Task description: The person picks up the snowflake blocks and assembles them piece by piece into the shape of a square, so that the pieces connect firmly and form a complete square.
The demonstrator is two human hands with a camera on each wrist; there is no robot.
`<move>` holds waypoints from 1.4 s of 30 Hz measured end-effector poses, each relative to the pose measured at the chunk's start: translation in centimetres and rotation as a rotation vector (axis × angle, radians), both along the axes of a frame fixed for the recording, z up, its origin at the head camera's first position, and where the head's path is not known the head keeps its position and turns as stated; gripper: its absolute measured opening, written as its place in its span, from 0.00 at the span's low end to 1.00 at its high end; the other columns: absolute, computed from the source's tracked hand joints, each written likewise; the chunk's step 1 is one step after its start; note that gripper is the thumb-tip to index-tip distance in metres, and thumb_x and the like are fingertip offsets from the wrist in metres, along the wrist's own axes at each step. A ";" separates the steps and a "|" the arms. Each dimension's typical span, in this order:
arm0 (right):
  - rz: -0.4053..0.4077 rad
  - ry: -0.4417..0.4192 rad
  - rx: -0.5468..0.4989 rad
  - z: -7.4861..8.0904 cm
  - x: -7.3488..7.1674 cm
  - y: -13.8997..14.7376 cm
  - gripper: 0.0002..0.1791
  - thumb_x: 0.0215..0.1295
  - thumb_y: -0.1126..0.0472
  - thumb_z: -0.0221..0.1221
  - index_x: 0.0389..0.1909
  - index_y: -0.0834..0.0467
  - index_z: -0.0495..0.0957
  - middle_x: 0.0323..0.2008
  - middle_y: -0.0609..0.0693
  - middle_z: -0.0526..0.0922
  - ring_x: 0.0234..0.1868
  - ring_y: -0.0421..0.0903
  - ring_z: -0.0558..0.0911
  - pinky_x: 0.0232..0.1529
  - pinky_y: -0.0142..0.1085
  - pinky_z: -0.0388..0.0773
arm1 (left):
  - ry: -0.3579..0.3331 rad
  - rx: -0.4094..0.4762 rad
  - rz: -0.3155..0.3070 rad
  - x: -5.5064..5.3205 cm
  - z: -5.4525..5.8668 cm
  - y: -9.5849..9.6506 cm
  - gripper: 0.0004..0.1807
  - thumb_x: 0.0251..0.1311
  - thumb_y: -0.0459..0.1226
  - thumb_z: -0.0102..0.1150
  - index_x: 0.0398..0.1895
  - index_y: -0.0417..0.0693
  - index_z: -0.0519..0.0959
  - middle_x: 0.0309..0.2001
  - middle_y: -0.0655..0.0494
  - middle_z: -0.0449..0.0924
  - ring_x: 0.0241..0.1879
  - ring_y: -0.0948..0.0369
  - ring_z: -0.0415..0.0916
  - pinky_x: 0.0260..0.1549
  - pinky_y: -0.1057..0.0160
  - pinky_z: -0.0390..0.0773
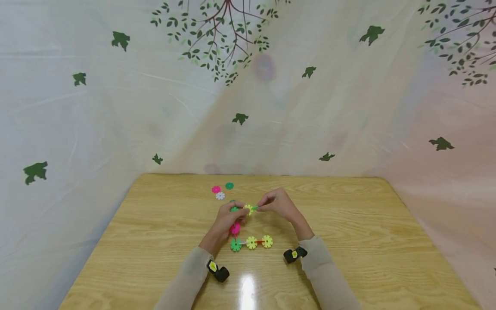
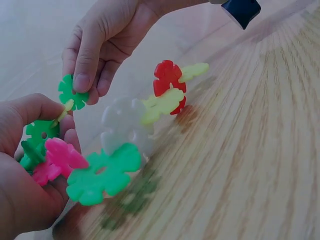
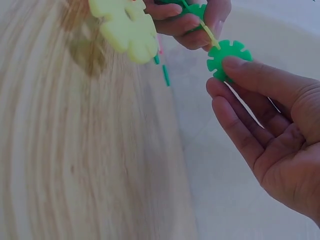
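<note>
My right hand point(image 1: 280, 206) pinches a green notched flower disc point(image 3: 229, 56) between thumb and fingertips. Its edge meets a yellow flower disc point(image 1: 248, 210), seen edge-on in both wrist views. My left hand point(image 1: 227, 217) holds that yellow disc between thumb and fingers, at the far end of a chain of interlocked plastic discs. Under the left hand, the chain runs through a green disc point(image 2: 42, 131) and a pink disc point(image 1: 234, 228) to a green corner disc point(image 1: 235, 245). From there a row with yellow discs point(image 1: 252, 242) and a red connecting disc point(image 1: 259, 242) extends rightward.
Loose pink point(image 1: 215, 189), white point(image 1: 220, 196) and green point(image 1: 229, 186) discs lie farther back on the wooden table point(image 1: 348, 215). A printed cloth point(image 1: 271, 129) rises behind the table. Black wrist cameras point(image 1: 221, 273) sit on both sleeves.
</note>
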State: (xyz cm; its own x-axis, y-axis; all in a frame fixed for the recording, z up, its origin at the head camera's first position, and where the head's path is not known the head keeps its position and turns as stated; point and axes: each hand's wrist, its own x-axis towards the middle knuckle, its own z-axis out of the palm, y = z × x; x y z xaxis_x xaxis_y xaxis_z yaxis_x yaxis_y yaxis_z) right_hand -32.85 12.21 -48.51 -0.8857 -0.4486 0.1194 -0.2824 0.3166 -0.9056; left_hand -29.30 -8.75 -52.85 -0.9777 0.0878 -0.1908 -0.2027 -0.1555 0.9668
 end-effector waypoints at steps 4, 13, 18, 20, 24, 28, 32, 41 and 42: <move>0.007 0.006 -0.001 0.0 0.0 -0.1 0.03 0.55 0.71 0.73 0.27 0.65 0.88 0.28 0.55 0.90 0.28 0.36 0.82 0.30 0.28 0.77 | -0.003 -0.010 0.012 0.0 0.2 0.2 0.11 0.59 0.29 0.68 0.43 0.35 0.80 0.23 0.56 0.81 0.21 0.65 0.77 0.24 0.71 0.79; 0.006 0.001 -0.015 0.1 0.0 0.1 0.03 0.56 0.71 0.72 0.28 0.66 0.87 0.30 0.56 0.89 0.29 0.37 0.83 0.32 0.28 0.79 | 0.044 -0.045 -0.027 0.3 0.9 0.4 0.12 0.61 0.30 0.66 0.45 0.33 0.79 0.29 0.51 0.83 0.28 0.63 0.81 0.31 0.68 0.82; 0.041 -0.003 0.001 0.1 0.0 0.1 0.04 0.56 0.71 0.72 0.29 0.67 0.86 0.30 0.58 0.88 0.29 0.38 0.82 0.33 0.28 0.79 | 0.082 -0.095 -0.073 0.7 0.5 -0.3 0.18 0.61 0.31 0.68 0.53 0.32 0.80 0.33 0.49 0.87 0.29 0.62 0.83 0.33 0.67 0.84; 0.071 -0.010 0.017 0.2 0.1 -0.1 0.04 0.57 0.71 0.72 0.31 0.67 0.85 0.32 0.59 0.88 0.30 0.38 0.82 0.34 0.28 0.80 | 0.077 -0.091 -0.083 0.7 0.3 -0.7 0.20 0.60 0.31 0.69 0.55 0.34 0.81 0.33 0.50 0.87 0.29 0.63 0.84 0.33 0.68 0.85; 0.141 -0.038 0.063 0.6 0.1 -0.5 0.05 0.61 0.70 0.70 0.36 0.68 0.86 0.37 0.62 0.88 0.35 0.41 0.85 0.39 0.30 0.82 | 0.044 -0.054 -0.125 0.6 0.1 -1.5 0.21 0.60 0.29 0.69 0.57 0.34 0.80 0.32 0.52 0.87 0.28 0.64 0.84 0.32 0.68 0.85; 0.199 -0.056 0.124 1.3 -0.3 -0.6 0.09 0.64 0.68 0.68 0.42 0.68 0.85 0.42 0.62 0.88 0.42 0.44 0.87 0.45 0.33 0.84 | 0.023 -0.052 -0.167 0.7 0.1 -2.3 0.22 0.61 0.28 0.67 0.59 0.32 0.78 0.31 0.54 0.85 0.26 0.65 0.82 0.30 0.69 0.84; 0.217 -0.028 0.165 2.1 -1.4 -1.3 0.13 0.68 0.66 0.65 0.48 0.70 0.82 0.45 0.60 0.88 0.45 0.46 0.87 0.48 0.36 0.84 | 0.016 -0.068 -0.182 0.9 0.2 -3.0 0.22 0.62 0.28 0.66 0.59 0.31 0.78 0.30 0.55 0.84 0.25 0.66 0.81 0.29 0.70 0.83; 0.333 0.081 0.252 1.4 -4.9 -3.9 0.15 0.68 0.68 0.64 0.53 0.69 0.81 0.41 0.61 0.88 0.43 0.46 0.86 0.50 0.34 0.83 | 0.042 -0.099 -0.221 0.8 -0.2 -3.2 0.21 0.62 0.28 0.65 0.58 0.28 0.77 0.28 0.58 0.84 0.25 0.66 0.80 0.27 0.71 0.82; 0.349 0.085 0.263 1.3 -5.2 -4.2 0.15 0.68 0.68 0.65 0.53 0.68 0.81 0.41 0.61 0.88 0.42 0.45 0.86 0.50 0.34 0.83 | 0.042 -0.097 -0.224 0.8 -0.2 -3.1 0.21 0.62 0.28 0.66 0.57 0.29 0.78 0.28 0.58 0.84 0.25 0.66 0.80 0.27 0.70 0.82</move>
